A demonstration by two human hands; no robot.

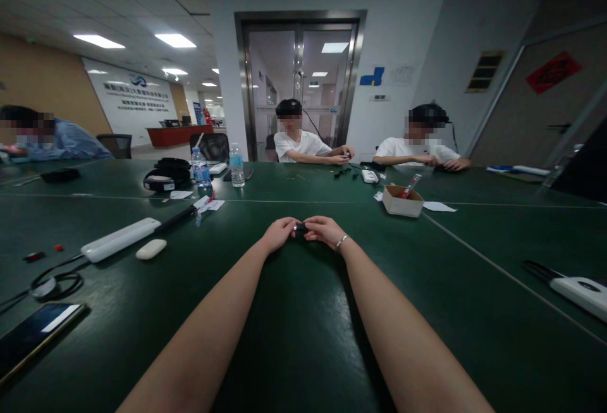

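Note:
Both my arms reach forward over the dark green table (294, 312). Between my fingertips is a small black object (300, 228) with a shiny end on its left side; its exact kind is too small to make out. My left hand (279, 234) pinches it from the left, at the shiny end. From the right, my right hand (325, 231) grips the black part with closed fingers. A bracelet (341, 243) circles my right wrist. The fingers hide part of the object, which is held just above or on the tabletop; I cannot tell which.
Left are a phone (40, 337), a white power strip (121, 239) with cable, and a white oval case (151, 249). Water bottles (236, 165) and a black pouch (168, 174) stand beyond. A small box (403, 201) sits ahead right, a white device (581, 293) far right. Several people sit around.

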